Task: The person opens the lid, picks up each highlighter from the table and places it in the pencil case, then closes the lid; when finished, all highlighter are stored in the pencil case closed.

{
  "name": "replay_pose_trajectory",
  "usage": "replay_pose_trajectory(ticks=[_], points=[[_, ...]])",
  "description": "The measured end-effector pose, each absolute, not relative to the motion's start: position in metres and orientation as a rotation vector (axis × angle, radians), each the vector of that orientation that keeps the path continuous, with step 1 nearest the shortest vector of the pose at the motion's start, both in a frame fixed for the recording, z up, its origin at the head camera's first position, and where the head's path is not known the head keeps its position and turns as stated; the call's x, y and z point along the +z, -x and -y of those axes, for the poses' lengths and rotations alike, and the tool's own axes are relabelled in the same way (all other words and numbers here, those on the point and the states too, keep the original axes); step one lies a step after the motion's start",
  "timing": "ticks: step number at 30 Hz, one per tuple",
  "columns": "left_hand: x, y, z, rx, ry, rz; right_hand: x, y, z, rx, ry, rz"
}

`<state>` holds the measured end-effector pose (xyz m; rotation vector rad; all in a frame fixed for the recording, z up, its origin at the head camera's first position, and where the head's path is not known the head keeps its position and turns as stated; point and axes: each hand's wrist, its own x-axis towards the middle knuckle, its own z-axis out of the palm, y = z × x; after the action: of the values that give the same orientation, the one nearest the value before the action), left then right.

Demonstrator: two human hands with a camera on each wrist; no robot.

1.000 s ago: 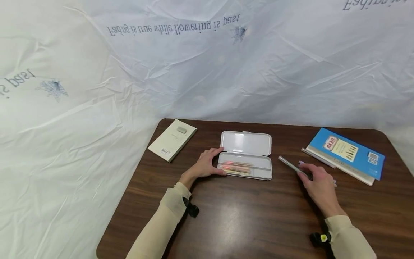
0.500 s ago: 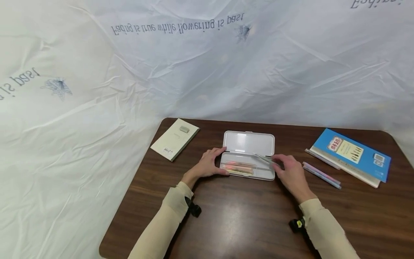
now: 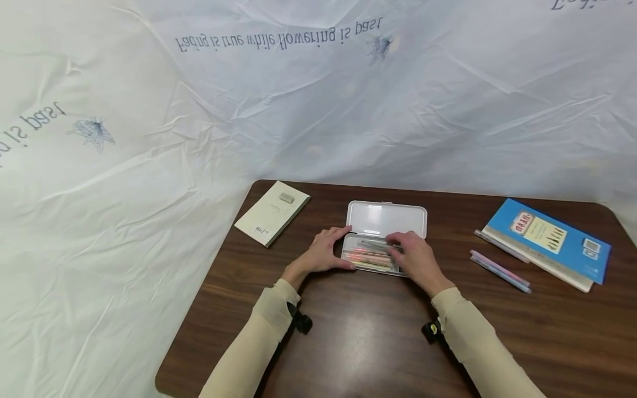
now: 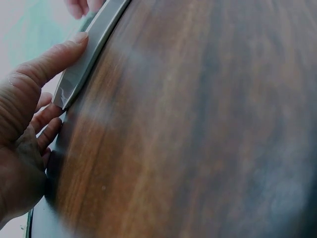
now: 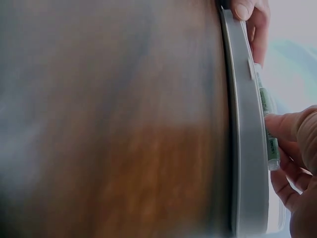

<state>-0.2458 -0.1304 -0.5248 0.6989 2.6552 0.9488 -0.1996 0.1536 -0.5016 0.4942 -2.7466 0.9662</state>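
Observation:
A white pencil case lies on the table with its lid folded back. My left hand grips its left end, the thumb on the front wall and the other fingers farther round. Over the right part of the tray is my right hand, pinching a slim grey-green pen low in the rear part. In the right wrist view, a clear barrel with a green label shows beside the thumb. Several pink and yellowish pens lie along the tray's front. My right fingers hide the tray's right end.
Right of the case, a pink and a blue pen lie side by side on the brown table. A blue book is farther right, with a pale strip along its left edge. At left, an eraser rests on a cream notebook.
My right hand has carried the grey-green pen leftward from beside the pink and blue pens into the case. My left hand has kept its grip on the case's left end.

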Motion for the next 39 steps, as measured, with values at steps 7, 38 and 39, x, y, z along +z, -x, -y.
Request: replay_pose_trajectory(ticks=[7,38,39], points=[[-0.523,0.245,0.128,0.950,-0.711,-2.645,-0.503,0.206,-0.145,0.921,-0.506,2.777],[-0.522,0.244,0.130,0.954,-0.691,-2.645,-0.504,0.200,-0.155,0.977,-0.485,2.736],[-0.522,0.244,0.130,0.953,-0.689,-2.647,-0.504,0.199,-0.158,0.985,-0.471,2.727]])
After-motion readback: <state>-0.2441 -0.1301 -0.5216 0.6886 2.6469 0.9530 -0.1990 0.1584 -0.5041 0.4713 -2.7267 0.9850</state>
